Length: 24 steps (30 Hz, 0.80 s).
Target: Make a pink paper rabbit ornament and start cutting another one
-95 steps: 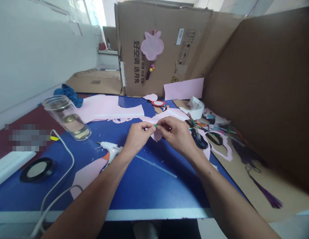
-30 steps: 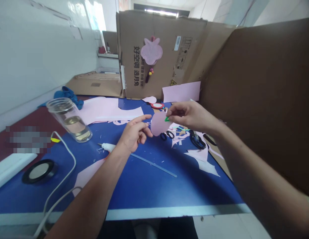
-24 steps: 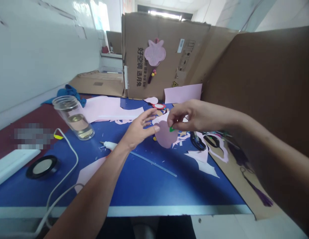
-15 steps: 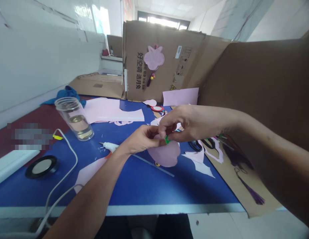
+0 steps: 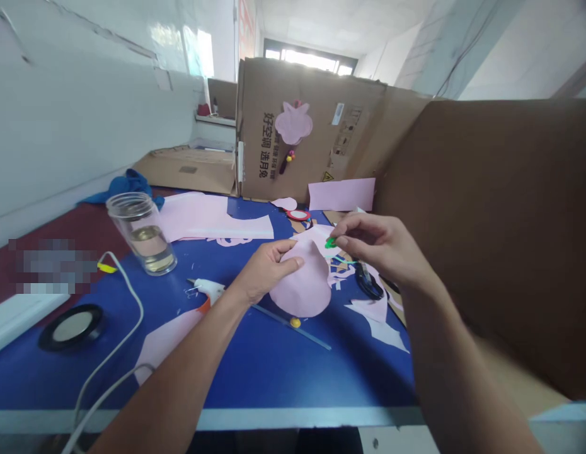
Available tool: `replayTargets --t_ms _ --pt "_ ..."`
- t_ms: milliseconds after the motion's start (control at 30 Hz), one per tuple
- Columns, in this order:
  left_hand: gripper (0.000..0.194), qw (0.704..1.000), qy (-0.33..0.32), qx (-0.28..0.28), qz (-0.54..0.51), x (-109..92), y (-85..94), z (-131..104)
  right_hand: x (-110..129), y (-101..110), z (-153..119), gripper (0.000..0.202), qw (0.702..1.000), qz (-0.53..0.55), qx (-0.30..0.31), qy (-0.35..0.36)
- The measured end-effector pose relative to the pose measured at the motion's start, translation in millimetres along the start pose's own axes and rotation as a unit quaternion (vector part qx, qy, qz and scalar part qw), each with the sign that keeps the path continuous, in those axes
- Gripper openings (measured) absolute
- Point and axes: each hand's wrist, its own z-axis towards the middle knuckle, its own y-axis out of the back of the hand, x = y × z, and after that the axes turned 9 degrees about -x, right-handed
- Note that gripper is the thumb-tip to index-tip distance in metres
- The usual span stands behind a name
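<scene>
With our left hand [image 5: 267,268] we pinch the pink paper [image 5: 303,290] between thumb and fingers, over the blue table [image 5: 274,384]. Our right hand [image 5: 380,244] holds a small green piece [image 5: 330,243] in its fingertips, beside the paper's upper edge; a yellow ball [image 5: 295,322] shows just below.

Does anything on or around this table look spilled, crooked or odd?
The lettering on the rear cardboard panel runs sideways, as if the panel were turned. Paper scraps lie scattered on the table. No spill shows around the glass jar.
</scene>
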Motion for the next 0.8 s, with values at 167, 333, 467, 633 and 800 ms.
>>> replayTargets --t_ms 167,333,467,633,800 --pt "0.047 1.000 0.013 -0.009 0.018 -3 -2.9 -3 -23 -16 -6 0.031 0.998 0.053 -0.032 -0.028" --pt "0.054 0.999 0.029 -0.015 0.024 -4 -5.3 -2 -30 -20 -5 0.033 0.995 0.081 -0.020 -0.051" --pt "0.056 0.999 0.035 -0.004 0.037 -2 -5.4 -2 -35 -22 -5 0.034 0.993 0.095 -0.005 -0.071" --pt "0.057 0.998 0.032 -0.002 0.055 -1 -5.7 -2 -39 -20 -5 0.032 0.992 0.106 0.003 -0.073" --pt "0.059 0.997 0.026 -0.002 0.067 -1 -6.1 -2 -41 -19 -4 0.033 0.993 0.092 0.004 -0.073"
